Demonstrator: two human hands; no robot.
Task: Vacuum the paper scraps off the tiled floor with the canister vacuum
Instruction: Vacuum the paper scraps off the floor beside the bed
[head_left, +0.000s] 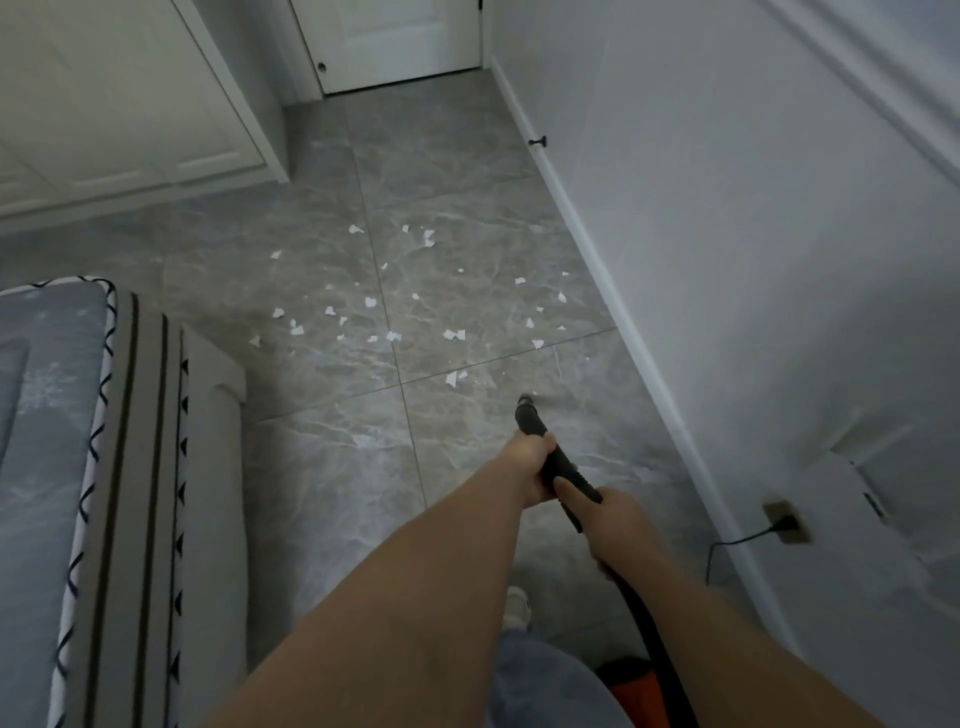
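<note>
Tiled floor (311, 441), paper scraps (370, 302) scattered; left hand (530, 449), right hand (615, 514) both grip vacuum wand (558, 457).

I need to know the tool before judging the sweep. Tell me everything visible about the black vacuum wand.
The black vacuum wand is a slim dark tube, matte like plastic, angled forward and down with its open tip near the tiled floor, just short of the nearest paper scrap. The left hand grips it in front, the right hand behind. A black hose runs back from it toward an orange body at the bottom edge.
</note>
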